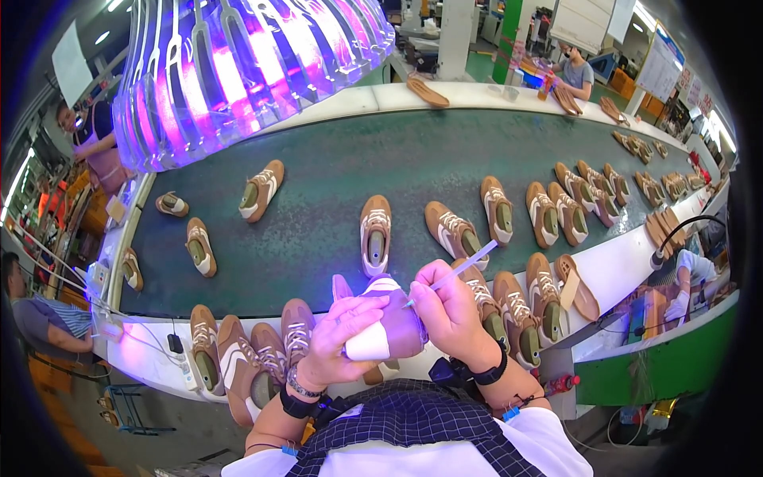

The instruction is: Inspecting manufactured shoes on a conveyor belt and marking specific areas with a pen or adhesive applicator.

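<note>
My left hand [335,338] grips a brown and white sneaker [407,327] in front of my apron, its white patch turned toward me. Purple light tints it. Between the thumb and fingers of my right hand [453,314] is a thin, pale stick-like tool [474,258], whose small greenish tip is at the sneaker's upper. I cannot tell whether the tip is a brush or a pen point. Just beyond my hands, a laced sneaker [376,230] stands on the green conveyor belt [334,175].
Several sneakers [236,350] line the white near ledge on both sides of my hands. More shoes [556,207] fill the belt's right. Overhead at left hangs a purple-lit lamp [254,71] with clear plastic strips. A loose sole [579,290] lies at right. Other people work around the line.
</note>
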### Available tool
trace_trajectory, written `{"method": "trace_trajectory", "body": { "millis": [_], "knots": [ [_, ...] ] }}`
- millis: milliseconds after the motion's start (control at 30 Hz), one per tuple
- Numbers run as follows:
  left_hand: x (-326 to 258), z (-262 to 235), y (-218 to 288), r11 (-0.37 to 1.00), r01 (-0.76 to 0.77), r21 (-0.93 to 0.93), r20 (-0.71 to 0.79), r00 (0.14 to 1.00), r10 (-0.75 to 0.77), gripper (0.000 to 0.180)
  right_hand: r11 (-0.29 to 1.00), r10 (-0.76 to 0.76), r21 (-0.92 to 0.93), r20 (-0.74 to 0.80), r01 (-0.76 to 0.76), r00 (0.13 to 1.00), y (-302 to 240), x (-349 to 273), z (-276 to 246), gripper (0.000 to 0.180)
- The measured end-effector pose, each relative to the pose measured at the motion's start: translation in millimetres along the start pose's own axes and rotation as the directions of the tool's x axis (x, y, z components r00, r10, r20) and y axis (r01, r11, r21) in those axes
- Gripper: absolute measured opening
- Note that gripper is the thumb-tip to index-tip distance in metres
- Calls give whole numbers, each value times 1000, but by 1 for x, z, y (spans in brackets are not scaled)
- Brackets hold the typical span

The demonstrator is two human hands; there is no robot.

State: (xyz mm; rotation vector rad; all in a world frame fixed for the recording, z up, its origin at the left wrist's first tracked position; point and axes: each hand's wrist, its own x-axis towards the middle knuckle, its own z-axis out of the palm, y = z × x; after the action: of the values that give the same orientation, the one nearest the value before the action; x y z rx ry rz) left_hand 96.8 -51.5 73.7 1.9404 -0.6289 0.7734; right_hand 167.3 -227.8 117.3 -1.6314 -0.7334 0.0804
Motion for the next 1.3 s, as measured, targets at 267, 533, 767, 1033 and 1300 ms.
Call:
{"method": "trace_trajectory", "body": {
  "millis": [267,533,767,1033,1300],
  "knots": [
    [-3,-1,-2,1000,21,-17,10,1000,-21,62,994,-113,-10,16,113,994,7,-3,0,7],
    [-3,0,-5,998,45,-50,12,999,-44,64,997,-69,40,-1,69,998,8,-2,1,7],
    [-4,-1,-7,997,50,-55,24,999,-49,63,993,-112,37,6,112,994,14,-3,1,8],
    [-1,1,-6,997,56,-58,10,998,-56,62,981,-193,-17,-4,193,981,20,-5,2,7],
    [-1,-1,-6,992,90,-90,15,996,-89,62,995,-91,30,-11,91,996,18,-4,4,8]
  ]
}}
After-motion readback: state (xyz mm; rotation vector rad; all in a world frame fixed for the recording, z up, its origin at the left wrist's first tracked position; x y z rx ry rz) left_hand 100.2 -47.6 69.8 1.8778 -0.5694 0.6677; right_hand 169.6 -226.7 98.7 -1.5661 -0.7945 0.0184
